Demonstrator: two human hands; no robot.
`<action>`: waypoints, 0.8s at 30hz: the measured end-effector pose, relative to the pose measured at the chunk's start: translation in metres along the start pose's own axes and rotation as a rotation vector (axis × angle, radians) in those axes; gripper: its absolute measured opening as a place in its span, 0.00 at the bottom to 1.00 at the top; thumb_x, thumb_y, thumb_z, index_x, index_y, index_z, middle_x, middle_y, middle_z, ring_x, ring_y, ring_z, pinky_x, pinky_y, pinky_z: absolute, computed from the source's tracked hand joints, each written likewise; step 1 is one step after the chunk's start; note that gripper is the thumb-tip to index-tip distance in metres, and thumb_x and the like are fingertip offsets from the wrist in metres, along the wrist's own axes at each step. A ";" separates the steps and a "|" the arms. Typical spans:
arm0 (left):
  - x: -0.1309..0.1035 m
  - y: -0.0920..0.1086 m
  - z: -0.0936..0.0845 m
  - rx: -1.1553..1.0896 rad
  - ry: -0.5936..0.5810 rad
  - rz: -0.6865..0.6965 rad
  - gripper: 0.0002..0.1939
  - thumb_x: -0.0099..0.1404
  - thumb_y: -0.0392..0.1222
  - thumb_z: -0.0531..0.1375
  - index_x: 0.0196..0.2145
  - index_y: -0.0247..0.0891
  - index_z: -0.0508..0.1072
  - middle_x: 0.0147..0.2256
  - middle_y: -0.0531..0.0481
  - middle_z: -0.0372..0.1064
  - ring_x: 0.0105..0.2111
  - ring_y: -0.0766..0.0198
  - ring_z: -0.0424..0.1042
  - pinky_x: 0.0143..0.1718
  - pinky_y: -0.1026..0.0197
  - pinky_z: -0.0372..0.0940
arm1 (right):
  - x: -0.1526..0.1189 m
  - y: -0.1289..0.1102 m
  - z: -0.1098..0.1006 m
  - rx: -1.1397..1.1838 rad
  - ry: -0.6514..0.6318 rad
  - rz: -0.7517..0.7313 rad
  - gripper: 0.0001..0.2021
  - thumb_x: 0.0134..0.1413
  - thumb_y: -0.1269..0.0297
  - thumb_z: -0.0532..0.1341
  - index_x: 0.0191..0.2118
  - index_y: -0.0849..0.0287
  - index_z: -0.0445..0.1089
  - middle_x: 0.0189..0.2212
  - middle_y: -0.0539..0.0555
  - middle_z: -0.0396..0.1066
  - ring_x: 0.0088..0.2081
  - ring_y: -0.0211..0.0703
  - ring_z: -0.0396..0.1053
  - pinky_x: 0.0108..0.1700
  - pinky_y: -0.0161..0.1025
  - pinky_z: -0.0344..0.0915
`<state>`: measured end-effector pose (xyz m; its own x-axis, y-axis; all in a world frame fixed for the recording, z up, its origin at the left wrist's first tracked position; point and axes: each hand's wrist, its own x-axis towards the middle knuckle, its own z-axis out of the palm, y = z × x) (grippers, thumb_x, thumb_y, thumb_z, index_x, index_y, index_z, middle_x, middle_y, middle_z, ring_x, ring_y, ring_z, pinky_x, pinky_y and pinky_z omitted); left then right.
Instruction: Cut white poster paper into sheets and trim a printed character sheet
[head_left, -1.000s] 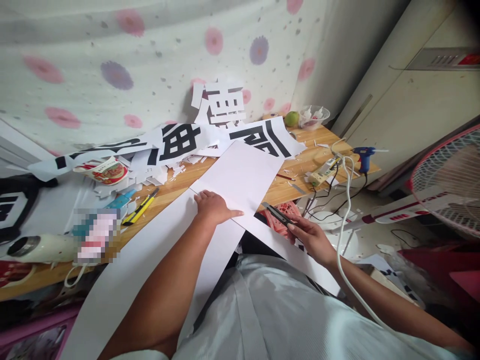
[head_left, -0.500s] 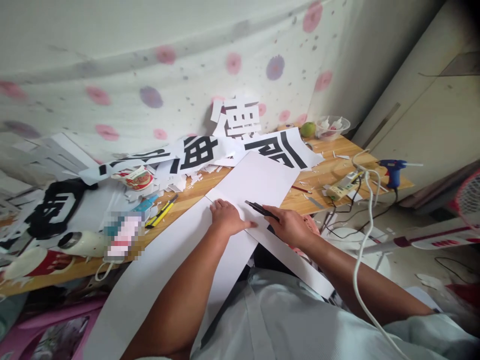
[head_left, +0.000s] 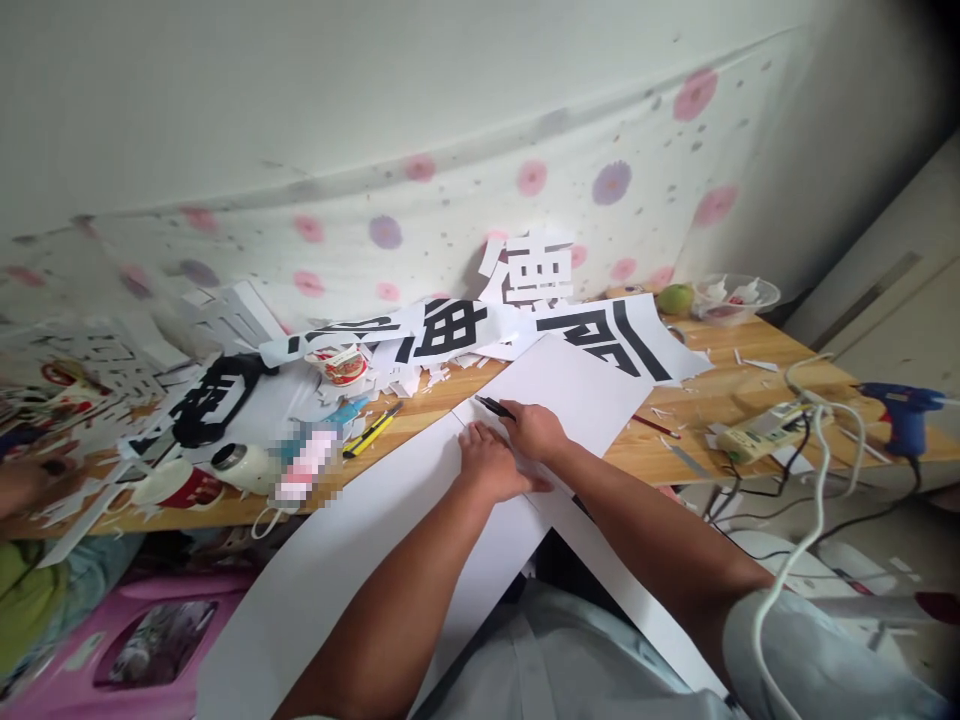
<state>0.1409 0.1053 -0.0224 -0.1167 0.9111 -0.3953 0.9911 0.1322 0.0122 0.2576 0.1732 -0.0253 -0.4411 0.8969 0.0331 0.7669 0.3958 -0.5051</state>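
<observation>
My left hand (head_left: 491, 466) lies flat with its fingers spread, pressing on a long white sheet (head_left: 352, 550). Wrapped round a black utility knife (head_left: 495, 407) is my right hand (head_left: 538, 432), just above and to the right of the left one. The knife's tip points left, close to a seam or edge where a second white sheet (head_left: 585, 405) lies across the long one. Whether the blade touches the sheet cannot be told. Behind them rest papers printed with bold black characters (head_left: 454, 328) and a white cut-out character (head_left: 536, 272).
A yellow cutter (head_left: 373, 430), a paper cup (head_left: 339, 368), a white bottle (head_left: 244, 467) and a red-and-white mug (head_left: 180, 485) stand left. To the right are a power strip (head_left: 765, 432), a blue glue gun (head_left: 904, 415) and a hanging white cable (head_left: 814, 545). Another person's hand (head_left: 30, 485) shows far left.
My right hand has moved the knife left and slightly up, nearer to my left hand's fingertips. The left hand still presses on the sheet. The view has turned left, bringing another person in.
</observation>
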 end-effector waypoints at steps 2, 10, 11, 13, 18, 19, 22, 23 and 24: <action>0.001 -0.001 0.001 -0.004 -0.003 0.017 0.88 0.39 0.91 0.58 0.80 0.26 0.39 0.79 0.23 0.33 0.78 0.26 0.27 0.75 0.28 0.31 | 0.012 -0.003 0.005 -0.017 -0.011 -0.001 0.23 0.75 0.55 0.56 0.69 0.54 0.71 0.55 0.61 0.82 0.52 0.55 0.80 0.52 0.43 0.71; 0.004 -0.004 0.006 -0.041 0.004 0.032 0.89 0.38 0.90 0.60 0.81 0.29 0.35 0.79 0.23 0.33 0.78 0.24 0.27 0.75 0.27 0.31 | 0.025 -0.007 0.012 -0.037 -0.033 -0.027 0.24 0.75 0.54 0.55 0.69 0.53 0.70 0.53 0.60 0.82 0.50 0.52 0.80 0.50 0.41 0.70; 0.004 -0.004 0.006 -0.045 0.005 0.033 0.90 0.37 0.91 0.60 0.81 0.28 0.35 0.79 0.23 0.33 0.78 0.24 0.27 0.75 0.27 0.31 | 0.024 -0.006 0.011 -0.038 -0.032 -0.033 0.23 0.76 0.54 0.54 0.69 0.53 0.70 0.53 0.59 0.82 0.50 0.51 0.80 0.50 0.41 0.69; 0.004 -0.003 0.005 -0.046 0.004 0.033 0.91 0.36 0.91 0.60 0.80 0.27 0.34 0.79 0.22 0.33 0.78 0.24 0.26 0.75 0.27 0.30 | 0.023 -0.006 0.011 -0.043 -0.031 -0.045 0.23 0.76 0.54 0.53 0.68 0.52 0.70 0.51 0.59 0.83 0.49 0.51 0.80 0.49 0.40 0.69; 0.002 -0.003 0.004 -0.046 0.011 0.028 0.92 0.35 0.92 0.59 0.80 0.25 0.33 0.78 0.21 0.33 0.78 0.23 0.27 0.76 0.28 0.30 | 0.023 -0.007 0.011 -0.065 -0.034 -0.052 0.21 0.76 0.54 0.53 0.65 0.51 0.72 0.49 0.58 0.83 0.47 0.51 0.80 0.46 0.40 0.67; 0.002 -0.003 0.004 -0.045 0.015 0.030 0.92 0.35 0.92 0.59 0.80 0.25 0.33 0.78 0.21 0.33 0.78 0.24 0.27 0.76 0.28 0.30 | 0.023 -0.008 0.011 -0.071 -0.039 -0.051 0.21 0.76 0.55 0.53 0.65 0.51 0.72 0.49 0.57 0.83 0.46 0.51 0.80 0.46 0.40 0.67; 0.001 -0.002 0.004 -0.039 0.014 0.029 0.92 0.36 0.91 0.59 0.80 0.27 0.32 0.79 0.21 0.32 0.78 0.24 0.28 0.75 0.27 0.31 | 0.024 -0.009 0.011 -0.090 -0.057 -0.057 0.20 0.75 0.55 0.54 0.64 0.51 0.73 0.48 0.57 0.83 0.46 0.51 0.80 0.45 0.40 0.66; 0.002 -0.001 0.004 -0.037 0.011 0.022 0.92 0.36 0.91 0.60 0.80 0.26 0.32 0.79 0.21 0.31 0.78 0.25 0.27 0.75 0.27 0.31 | 0.024 -0.010 0.010 -0.096 -0.063 -0.061 0.20 0.75 0.55 0.54 0.64 0.51 0.73 0.48 0.57 0.83 0.46 0.51 0.80 0.46 0.40 0.66; 0.002 -0.001 0.004 -0.035 0.008 0.015 0.92 0.36 0.91 0.61 0.80 0.26 0.31 0.79 0.21 0.31 0.78 0.25 0.27 0.75 0.27 0.31 | 0.023 -0.010 0.009 -0.102 -0.070 -0.066 0.20 0.75 0.54 0.54 0.63 0.50 0.74 0.48 0.57 0.83 0.46 0.51 0.80 0.46 0.40 0.66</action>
<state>0.1400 0.1051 -0.0272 -0.1022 0.9161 -0.3878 0.9900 0.1317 0.0501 0.2353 0.1881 -0.0269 -0.5208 0.8536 0.0013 0.7770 0.4747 -0.4135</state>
